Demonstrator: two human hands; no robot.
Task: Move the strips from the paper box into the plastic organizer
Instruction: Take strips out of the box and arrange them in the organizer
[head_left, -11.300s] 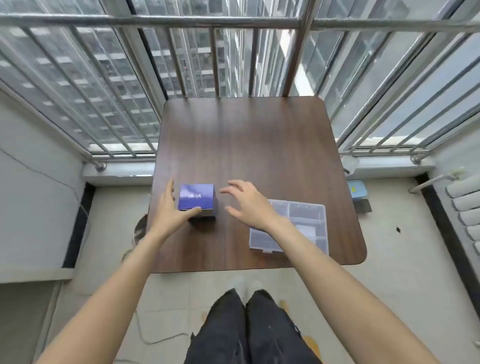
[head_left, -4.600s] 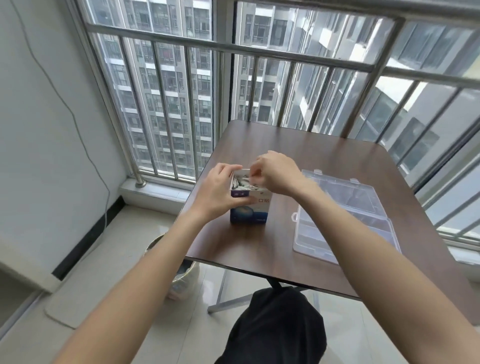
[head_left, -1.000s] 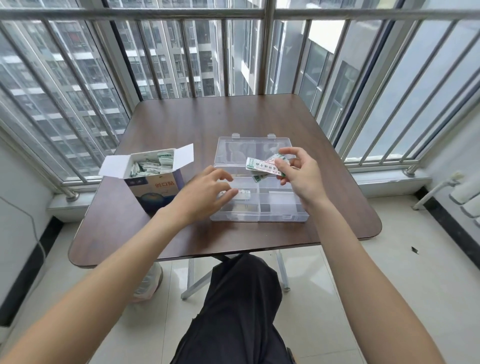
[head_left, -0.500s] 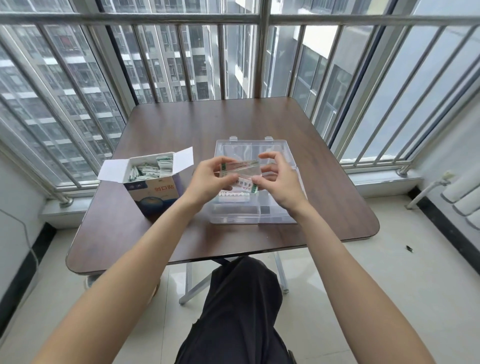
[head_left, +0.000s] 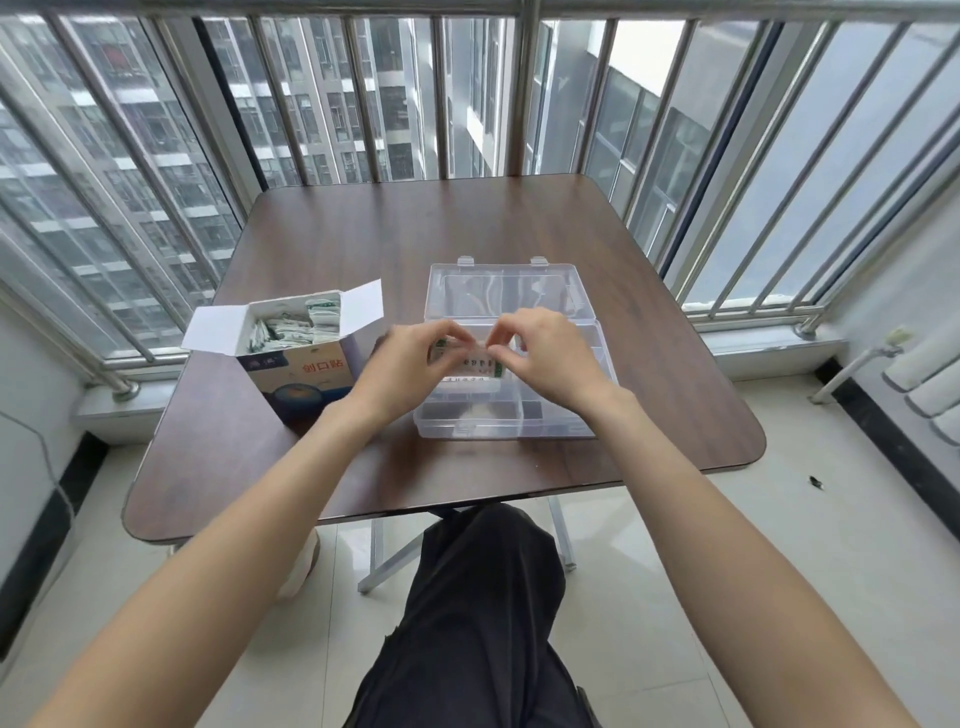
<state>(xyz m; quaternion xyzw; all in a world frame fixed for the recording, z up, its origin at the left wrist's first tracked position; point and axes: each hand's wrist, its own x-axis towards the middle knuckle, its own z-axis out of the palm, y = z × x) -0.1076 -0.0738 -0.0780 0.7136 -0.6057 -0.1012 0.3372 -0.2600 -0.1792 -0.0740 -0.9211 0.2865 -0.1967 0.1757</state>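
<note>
A: Hands?
B: Left hand (head_left: 410, 358) & right hand (head_left: 545, 358) both pinch a strip (head_left: 475, 364) by its ends, prob. to lay it flat, above plastic organizer (head_left: 587, 415).
A: Rest of strips?
B: In paper box (head_left: 306, 374), flaps open, at 9 o'clock of organizer on table (head_left: 467, 223).

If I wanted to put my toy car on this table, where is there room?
The far half of the table, behind the paper box and plastic organizer, is bare. So are the near strip along the front edge and the right side beside the organizer. The middle is crowded: the left hand and right hand hold strips over the organizer.
</note>
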